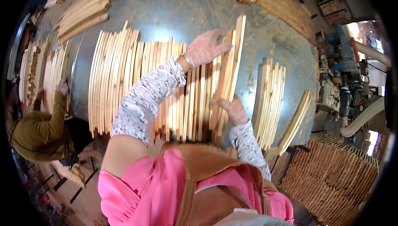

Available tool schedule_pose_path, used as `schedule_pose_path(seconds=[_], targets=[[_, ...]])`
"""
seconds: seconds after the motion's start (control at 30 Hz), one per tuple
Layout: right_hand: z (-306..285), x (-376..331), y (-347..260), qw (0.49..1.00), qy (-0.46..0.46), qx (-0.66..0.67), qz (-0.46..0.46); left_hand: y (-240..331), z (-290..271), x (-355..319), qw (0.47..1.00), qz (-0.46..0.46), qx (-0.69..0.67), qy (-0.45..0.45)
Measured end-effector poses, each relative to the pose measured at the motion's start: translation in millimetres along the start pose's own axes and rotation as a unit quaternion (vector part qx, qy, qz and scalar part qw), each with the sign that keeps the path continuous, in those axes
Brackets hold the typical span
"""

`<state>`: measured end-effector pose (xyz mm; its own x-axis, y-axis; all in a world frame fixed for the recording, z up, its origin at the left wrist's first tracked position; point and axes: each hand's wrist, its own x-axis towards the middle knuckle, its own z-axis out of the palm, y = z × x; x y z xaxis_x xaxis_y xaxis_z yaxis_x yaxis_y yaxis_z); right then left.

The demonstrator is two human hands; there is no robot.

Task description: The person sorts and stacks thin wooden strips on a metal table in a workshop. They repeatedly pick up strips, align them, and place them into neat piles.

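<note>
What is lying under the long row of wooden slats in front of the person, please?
The row of wooden slats rests on a blue-grey tabletop dusted with sawdust. The surface directly beneath the slats is covered and cannot be seen.

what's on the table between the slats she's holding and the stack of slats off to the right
In the head view, only bare blue table dusted with sawdust separates the held slats from the right stack.

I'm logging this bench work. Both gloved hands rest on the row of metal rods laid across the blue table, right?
Not quite. The head view shows both gloved hands, left hand and right hand, on wooden slats, not metal rods. They do lie in a row across the blue table.
</note>
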<state>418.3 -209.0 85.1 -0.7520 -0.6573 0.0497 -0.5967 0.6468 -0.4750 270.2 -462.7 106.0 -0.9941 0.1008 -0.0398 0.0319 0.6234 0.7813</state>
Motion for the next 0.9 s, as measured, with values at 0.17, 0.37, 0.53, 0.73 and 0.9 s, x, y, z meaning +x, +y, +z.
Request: schedule_pose_path(seconds=[0.17, 0.37, 0.53, 0.73, 0.9], targets=[[9.8, -42.1, 28.1, 0.987, -0.049, 0.128, 0.086, -58.2, 14.6, 35.9, 0.959, -0.071, 0.274, -0.023], [50.2, -55.9, 39.5, 0.76, -0.032, 0.55, 0.345, -93.9, -3.8, 32.8, 0.988, -0.038, 0.152, -0.008], [8.6, -1.8, 3.4, 0.717, -0.021, 0.605, 0.345, -37.3, -40.8, 29.7, 0.963, -0.125, -0.237, -0.01], [-13.6, 86.3, -39.0, 0.908, -0.107, 0.382, 0.133, 22.1, -133.4, 19.3, 0.967, -0.131, -0.131, 0.175], [22.5, 93.7, -65.6, 0.921, -0.163, 0.348, 0.069, -34.7, -124.6, -50.2, 0.955, -0.069, -0.016, 0.287]])
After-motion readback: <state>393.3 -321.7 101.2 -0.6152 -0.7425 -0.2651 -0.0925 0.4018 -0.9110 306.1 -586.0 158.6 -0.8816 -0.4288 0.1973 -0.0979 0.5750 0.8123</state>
